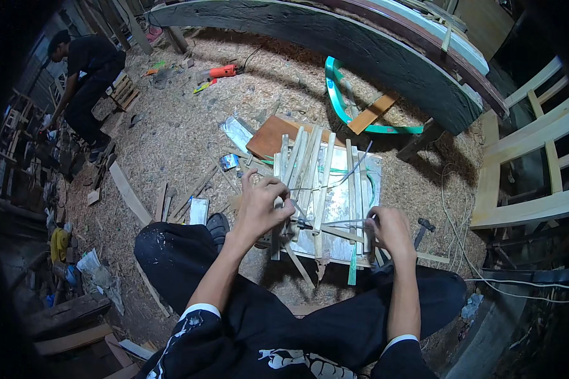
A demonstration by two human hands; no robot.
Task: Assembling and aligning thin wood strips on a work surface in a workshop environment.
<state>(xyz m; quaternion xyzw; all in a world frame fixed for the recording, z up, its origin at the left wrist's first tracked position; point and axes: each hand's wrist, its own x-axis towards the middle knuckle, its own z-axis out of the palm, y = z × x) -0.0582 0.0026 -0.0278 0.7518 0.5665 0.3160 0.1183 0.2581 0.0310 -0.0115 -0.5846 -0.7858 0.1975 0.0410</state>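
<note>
Seated on a floor [189,126] thick with sawdust, knees spread, black trousers in the foreground. Left hand [262,205] curled over the near ends of a fan of pale wooden slats [310,170], grip narrow, fingertips pinching at a slat or a thin wire crossing them; cannot tell which. Right hand [389,230] closed in a fist at the right edge of the same bundle, grip tight on what looks like the end of a thin wire [341,222] running across the slats. Slats lying on a shiny silver sheet [341,202] between the knees, over a brown board [272,134]. Hammer [422,230] just right of the right hand. Teal curved strip [336,95] farther back, orange power tool [221,71] well away. Another person [85,76] bent over at far left.
</note>
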